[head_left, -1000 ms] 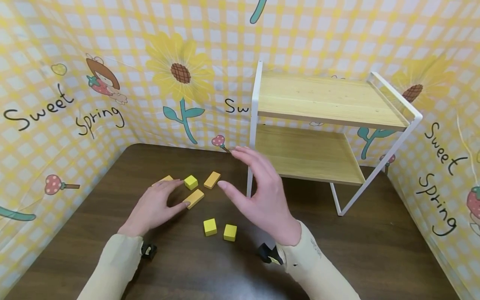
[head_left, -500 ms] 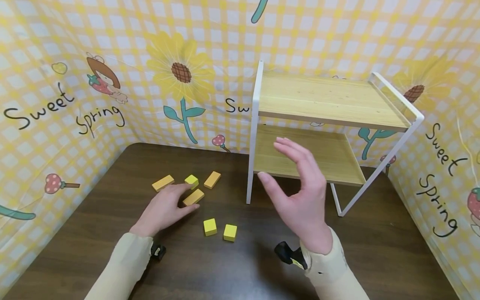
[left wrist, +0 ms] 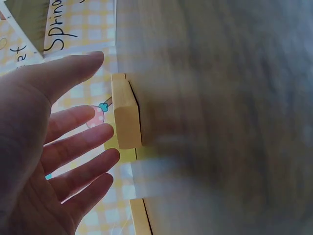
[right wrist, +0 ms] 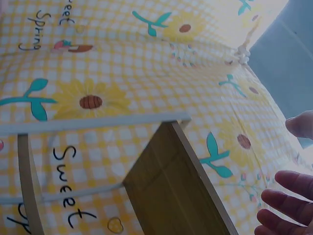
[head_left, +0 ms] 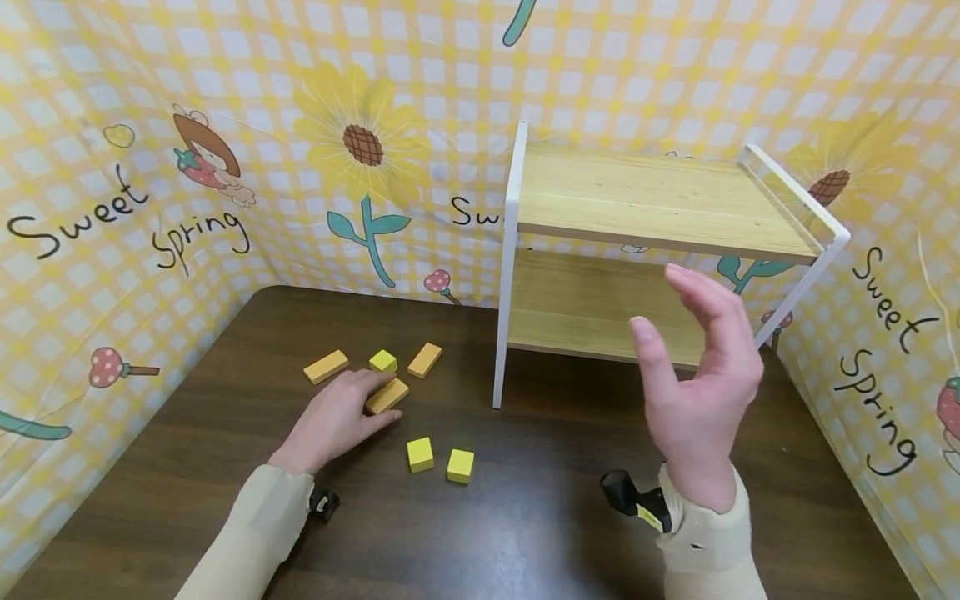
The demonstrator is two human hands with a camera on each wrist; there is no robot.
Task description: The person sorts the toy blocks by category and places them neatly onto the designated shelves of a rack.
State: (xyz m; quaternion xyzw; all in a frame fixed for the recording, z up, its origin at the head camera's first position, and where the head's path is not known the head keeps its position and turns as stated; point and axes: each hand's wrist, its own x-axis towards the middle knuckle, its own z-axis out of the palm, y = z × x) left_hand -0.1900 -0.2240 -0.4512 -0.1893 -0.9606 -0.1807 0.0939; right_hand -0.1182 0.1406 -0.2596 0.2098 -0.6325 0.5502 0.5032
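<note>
My left hand point(head_left: 336, 421) is low over the table, thumb and fingers spread on either side of an orange rectangular block point(head_left: 387, 397). In the left wrist view that block point(left wrist: 127, 117) stands just beyond the fingertips, with a gap visible. Behind it sits a yellow cube point(head_left: 383, 361), partly hidden by the block. Two more orange blocks lie nearby, a left one point(head_left: 326, 367) and a right one point(head_left: 425, 360). My right hand point(head_left: 701, 392) is raised in front of the shelf, thumb and fingers apart, holding nothing.
Two yellow cubes, one point(head_left: 420, 454) beside the other point(head_left: 461, 466), rest nearer me on the dark wooden table point(head_left: 450, 550). A two-tier shelf point(head_left: 660, 200) with a white frame stands at the back right. Checked cloth point(head_left: 420, 125) encloses the table.
My right hand has moved right, away from the blocks, to the shelf's front. My left hand has shifted right from the left orange block to the middle one. The blocks appear unmoved.
</note>
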